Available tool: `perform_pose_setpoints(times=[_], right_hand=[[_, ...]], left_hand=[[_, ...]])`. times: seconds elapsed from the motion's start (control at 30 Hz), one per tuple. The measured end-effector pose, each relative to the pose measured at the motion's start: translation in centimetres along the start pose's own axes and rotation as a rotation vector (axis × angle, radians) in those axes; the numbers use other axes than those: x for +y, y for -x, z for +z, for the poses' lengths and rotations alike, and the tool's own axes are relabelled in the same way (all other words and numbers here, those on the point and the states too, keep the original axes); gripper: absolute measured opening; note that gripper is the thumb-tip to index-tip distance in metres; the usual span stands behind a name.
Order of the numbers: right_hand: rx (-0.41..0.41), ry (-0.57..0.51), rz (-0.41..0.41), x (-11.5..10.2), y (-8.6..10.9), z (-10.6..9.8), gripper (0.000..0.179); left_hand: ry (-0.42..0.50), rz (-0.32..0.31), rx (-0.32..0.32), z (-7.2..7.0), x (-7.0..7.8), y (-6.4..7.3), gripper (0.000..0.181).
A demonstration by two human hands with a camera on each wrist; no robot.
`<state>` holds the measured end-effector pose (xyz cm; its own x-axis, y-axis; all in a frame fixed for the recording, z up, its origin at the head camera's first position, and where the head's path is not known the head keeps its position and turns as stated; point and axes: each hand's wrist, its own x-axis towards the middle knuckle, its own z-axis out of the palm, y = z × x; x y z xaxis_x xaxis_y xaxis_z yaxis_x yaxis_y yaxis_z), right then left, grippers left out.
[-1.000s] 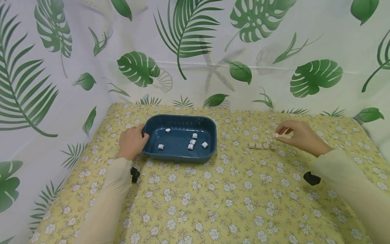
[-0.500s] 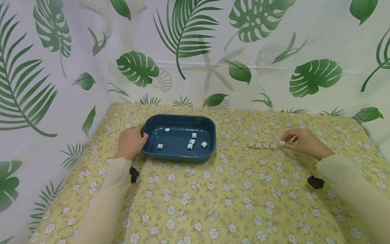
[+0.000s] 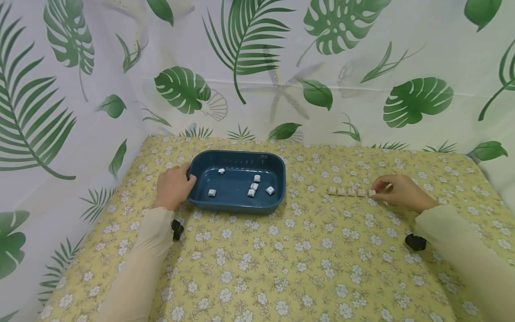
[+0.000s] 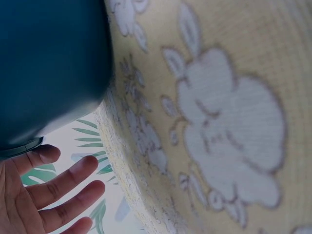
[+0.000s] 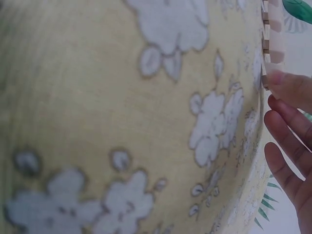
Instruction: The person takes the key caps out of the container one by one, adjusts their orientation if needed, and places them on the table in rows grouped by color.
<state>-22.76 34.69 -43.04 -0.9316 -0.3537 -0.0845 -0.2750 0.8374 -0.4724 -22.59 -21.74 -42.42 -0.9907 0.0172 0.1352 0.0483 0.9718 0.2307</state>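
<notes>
My right hand (image 3: 401, 192) pinches a white keycap (image 3: 372, 193) between thumb and fingertips. That keycap stands on the table at the right end of a row of several keycaps (image 3: 347, 192), close beside the last one. The right wrist view has the thumb (image 5: 295, 89) against the keycap, with the other fingers spread below. My left hand (image 3: 173, 188) holds the left end of a dark blue plastic tub (image 3: 237, 208), thumb at the rim. From the left wrist, the index finger touches under the rim (image 4: 22, 148) while the other fingers extend loosely.
Several loose white keycaps, one of them a keycap (image 3: 270, 190) at the right, lie scattered inside the tub. A yellow floral cloth (image 3: 257, 259) covers the table. Behind it hangs a white curtain (image 3: 257, 107) with green leaf prints.
My right hand has come down and slightly right, setting the keycap on the table at the row's right end, then close to its neighbour. The left hand and tub have stayed put.
</notes>
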Motion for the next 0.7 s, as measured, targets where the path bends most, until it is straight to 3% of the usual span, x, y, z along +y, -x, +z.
perform_pose_setpoints(times=[0.7], right_hand=[[-0.013, 0.022, -0.011, 0.39, -0.32, 0.34, 0.017]], left_hand=[[-0.004, -0.018, -0.026, -0.09, 0.02, 0.03, 0.044]])
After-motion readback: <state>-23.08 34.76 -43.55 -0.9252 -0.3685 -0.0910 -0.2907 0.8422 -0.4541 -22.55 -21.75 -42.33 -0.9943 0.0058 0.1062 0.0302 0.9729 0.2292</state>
